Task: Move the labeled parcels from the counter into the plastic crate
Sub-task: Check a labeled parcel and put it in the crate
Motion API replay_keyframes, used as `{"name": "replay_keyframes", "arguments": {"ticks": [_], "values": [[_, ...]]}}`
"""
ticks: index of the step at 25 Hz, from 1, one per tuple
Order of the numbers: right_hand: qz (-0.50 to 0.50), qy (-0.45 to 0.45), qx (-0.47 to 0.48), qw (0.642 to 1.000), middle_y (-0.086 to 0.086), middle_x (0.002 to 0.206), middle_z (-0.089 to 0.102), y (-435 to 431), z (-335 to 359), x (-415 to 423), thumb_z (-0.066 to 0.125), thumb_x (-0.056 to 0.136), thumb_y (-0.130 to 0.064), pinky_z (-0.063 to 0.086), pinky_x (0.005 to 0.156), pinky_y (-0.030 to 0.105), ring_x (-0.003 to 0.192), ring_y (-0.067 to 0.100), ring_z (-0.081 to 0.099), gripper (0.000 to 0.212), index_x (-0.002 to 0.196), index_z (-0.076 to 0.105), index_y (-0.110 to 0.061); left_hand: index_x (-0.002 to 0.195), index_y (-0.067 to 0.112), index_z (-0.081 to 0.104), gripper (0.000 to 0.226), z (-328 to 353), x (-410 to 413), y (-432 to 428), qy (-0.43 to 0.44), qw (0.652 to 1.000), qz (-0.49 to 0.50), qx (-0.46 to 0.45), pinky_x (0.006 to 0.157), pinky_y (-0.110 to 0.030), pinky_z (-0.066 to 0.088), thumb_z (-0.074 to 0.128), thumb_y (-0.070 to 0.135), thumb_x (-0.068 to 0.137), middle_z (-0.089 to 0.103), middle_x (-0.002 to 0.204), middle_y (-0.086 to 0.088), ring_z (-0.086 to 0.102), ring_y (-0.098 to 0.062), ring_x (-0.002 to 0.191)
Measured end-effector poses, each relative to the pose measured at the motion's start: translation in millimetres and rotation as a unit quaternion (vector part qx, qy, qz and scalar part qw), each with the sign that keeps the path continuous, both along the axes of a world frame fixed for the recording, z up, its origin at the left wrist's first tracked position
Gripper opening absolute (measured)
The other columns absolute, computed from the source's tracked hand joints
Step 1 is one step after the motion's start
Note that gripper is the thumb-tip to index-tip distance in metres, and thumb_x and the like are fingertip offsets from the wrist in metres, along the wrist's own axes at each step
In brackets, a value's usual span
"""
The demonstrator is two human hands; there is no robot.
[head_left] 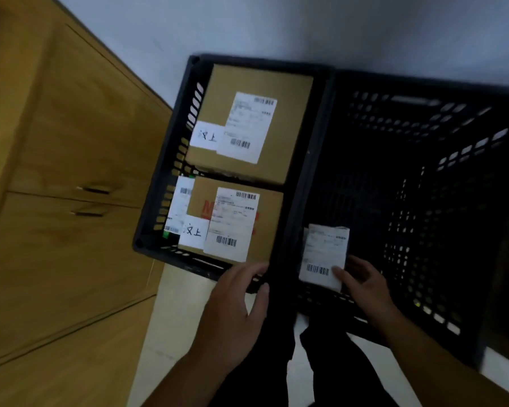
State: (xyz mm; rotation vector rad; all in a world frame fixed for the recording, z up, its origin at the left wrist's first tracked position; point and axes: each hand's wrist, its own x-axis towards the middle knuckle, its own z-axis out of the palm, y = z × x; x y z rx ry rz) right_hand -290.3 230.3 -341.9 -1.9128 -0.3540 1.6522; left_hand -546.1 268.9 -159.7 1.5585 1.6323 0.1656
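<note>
Pale floor, black slotted crate, dark white-labelled parcel in right hand.

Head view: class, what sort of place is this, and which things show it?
Probably a parcel sorting or mailroom corner: cardboard parcels with barcode labels sit in the left crate, and the right hand holds another labelled parcel over the right crate.

A parcel-handling back room: a black perforated plastic crate at left holds brown cardboard boxes with barcoded white shipping labels. A second black perforated crate stands just beside it on the right, both on a pale floor next to light wooden cabinet doors with slim handles.
</note>
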Motion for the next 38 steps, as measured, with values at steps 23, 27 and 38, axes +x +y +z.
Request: {"name": "replay_keyframes", "arguments": {"ticks": [23,27,38], "values": [[0.076,-0.062,-0.008,0.995,-0.011,0.141,0.051,46.5,53.5,23.2,0.089,0.063,-0.054,0.046,0.093,0.017,0.116,0.0,0.057,0.111,0.154,0.034,-0.025,0.133,0.042,0.053,0.03,29.8,14.8,27.8,-0.024,0.996,-0.082,-0.013,0.101,-0.02,0.042,0.048,0.038,0.103,0.049,0.127,0.031,0.047,0.003,0.126],[0.126,-0.147,0.048,0.98,-0.005,0.16,0.038,32.3,161.3,47.0,0.084,0.067,-0.061,0.04,0.111,0.032,0.143,0.013,0.039,0.11,0.157,0.03,-0.027,0.136,0.043,0.049,0.032,88.0,33.1,39.1,-0.047,0.986,-0.161,0.01,0.096,-0.009,0.036,0.047,0.042,0.104,0.045,0.129,0.033,0.041,0.012,0.121],[0.141,-0.613,0.185,0.755,0.001,0.14,0.061,-89.3,437.4,30.8,0.072,0.09,-0.031,0.048,0.107,0.037,0.129,0.019,0.057,0.051,0.136,0.061,-0.014,0.139,0.034,0.049,0.04,199.7,118.8,22.5,-0.064,0.894,-0.392,0.209,0.105,-0.028,0.042,0.044,0.049,0.102,0.049,0.135,0.02,0.046,-0.005,0.127]]}}
